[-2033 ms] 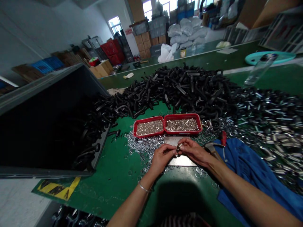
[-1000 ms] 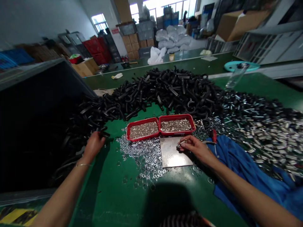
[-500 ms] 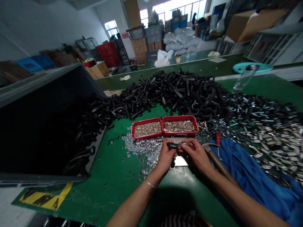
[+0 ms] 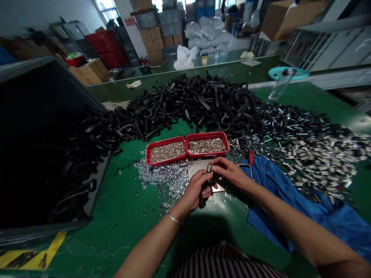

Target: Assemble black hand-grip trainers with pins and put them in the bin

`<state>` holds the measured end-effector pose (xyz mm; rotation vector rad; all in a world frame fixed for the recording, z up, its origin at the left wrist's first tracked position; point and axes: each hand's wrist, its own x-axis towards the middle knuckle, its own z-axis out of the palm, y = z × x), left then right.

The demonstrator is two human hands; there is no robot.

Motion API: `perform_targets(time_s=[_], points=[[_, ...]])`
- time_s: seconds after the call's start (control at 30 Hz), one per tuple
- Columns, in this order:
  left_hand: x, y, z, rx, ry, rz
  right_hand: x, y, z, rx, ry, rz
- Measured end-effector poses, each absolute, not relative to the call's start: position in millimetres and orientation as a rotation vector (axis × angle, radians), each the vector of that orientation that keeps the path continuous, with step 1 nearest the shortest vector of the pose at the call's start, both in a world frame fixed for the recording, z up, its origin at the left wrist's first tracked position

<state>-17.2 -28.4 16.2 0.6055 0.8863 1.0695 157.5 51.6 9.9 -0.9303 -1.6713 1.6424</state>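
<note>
My left hand [image 4: 198, 189] is closed round a black curved plastic part [image 4: 203, 200], whose lower end sticks out below the fingers. My right hand [image 4: 227, 172] pinches a small ribbed metal sleeve [image 4: 209, 168] at the upper end of that part. Whether the sleeve sits on the part or only touches it is hidden by the fingers. Both hands are over a flat metal plate [image 4: 193, 166] on the green table. Just beyond them stand two red trays, the left tray [image 4: 166, 163] and the right tray [image 4: 207, 155], filled with tiny metal pieces.
Loose metal rings [image 4: 171, 179] lie left of the plate. Behind the trays rises a heap of black parts [image 4: 197, 96], spilling from a grey crate [image 4: 100, 189]. To the right are a red-handled tool [image 4: 251, 157], a blue cloth [image 4: 278, 204] and many metal sleeves [image 4: 319, 154].
The view has tilted down and shifted to the right. My left hand has turned the black part from nearly level to more upright, and my right hand has stayed at its end with the metal sleeve.
</note>
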Motion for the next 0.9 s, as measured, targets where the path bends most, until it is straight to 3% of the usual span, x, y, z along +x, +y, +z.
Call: perform_targets(time_s=[0.13, 0.33, 0.4, 0.67, 0.9], points=[[-28, -19, 10, 0.58, 1.022, 1.439, 201, 34, 11, -0.962, -2.237, 1.172], [-36, -19, 7, 0.751, 1.126, 1.364, 222, -9, -16, -1.016, -2.71, 0.608], [-32, -22, 5, 0.795, 1.186, 1.349, 220, -9, -22, -1.029, -2.721, 0.556], [-32, -29, 13, 0.982, 1.369, 1.419, 200, 15, 1, -1.073, -2.116, 0.978], [-21, -24, 20, 1.239, 1.416, 1.456, 129, 24, 11, -0.885, -1.288, 1.789]])
